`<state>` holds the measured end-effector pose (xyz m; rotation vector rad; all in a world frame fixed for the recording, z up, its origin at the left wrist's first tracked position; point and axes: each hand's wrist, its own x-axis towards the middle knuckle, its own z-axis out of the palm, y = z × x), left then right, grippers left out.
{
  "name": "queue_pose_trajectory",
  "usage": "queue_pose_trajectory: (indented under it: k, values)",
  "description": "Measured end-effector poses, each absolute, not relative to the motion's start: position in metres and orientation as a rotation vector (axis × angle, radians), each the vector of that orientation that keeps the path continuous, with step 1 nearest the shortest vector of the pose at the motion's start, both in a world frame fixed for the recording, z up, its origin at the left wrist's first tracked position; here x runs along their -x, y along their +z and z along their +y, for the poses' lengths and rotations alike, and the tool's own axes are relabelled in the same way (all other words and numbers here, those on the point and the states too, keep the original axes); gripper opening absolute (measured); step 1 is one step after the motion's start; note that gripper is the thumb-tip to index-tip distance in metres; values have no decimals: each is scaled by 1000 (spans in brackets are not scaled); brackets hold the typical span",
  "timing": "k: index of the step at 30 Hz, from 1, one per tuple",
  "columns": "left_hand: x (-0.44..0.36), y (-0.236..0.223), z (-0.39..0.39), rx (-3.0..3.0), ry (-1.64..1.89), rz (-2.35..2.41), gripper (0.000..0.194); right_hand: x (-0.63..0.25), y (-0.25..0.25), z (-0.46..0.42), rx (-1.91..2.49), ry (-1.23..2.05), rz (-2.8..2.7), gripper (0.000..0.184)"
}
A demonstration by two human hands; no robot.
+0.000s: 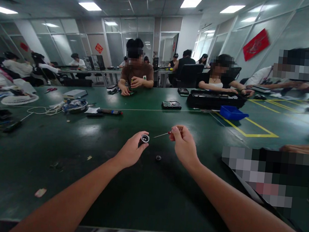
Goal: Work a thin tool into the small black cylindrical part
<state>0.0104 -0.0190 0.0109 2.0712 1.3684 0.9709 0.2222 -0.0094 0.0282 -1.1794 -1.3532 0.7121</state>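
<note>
My left hand (pixel 132 150) is closed around a small dark cylindrical part (pixel 145 139), whose round open end with a pale rim faces up toward me. Its inner details are too small to name. In my right hand (pixel 183 144) is a screwdriver (pixel 163 134), gripped by its reddish handle between thumb and fingers. The thin metal shaft points left, its tip a short way from the cylindrical part and not touching it. On the green table (pixel 125 197) below and between both hands lies a small round dark piece (pixel 158 158).
Across the table sit a hard drive (pixel 171 105), a long black housing (pixel 216 100) and a blue tray (pixel 232 113). Cables (pixel 75 105), a dark tool (pixel 109 111) and a white fan grille (pixel 19 99) lie left. Co-workers sit opposite; another person's hand (pixel 304 150) is at right.
</note>
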Motion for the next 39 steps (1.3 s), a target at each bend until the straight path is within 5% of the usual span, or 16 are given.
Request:
queue_pose_trajectory:
  k: [22,39]
  values:
    - [-41,4,-27,-2706,314,1260,27,-218,29,-14,1135,719,-1410,27]
    - [57,47,10,-1123,1597,1261,28,-220,24,-10,1156,736,-1430,26]
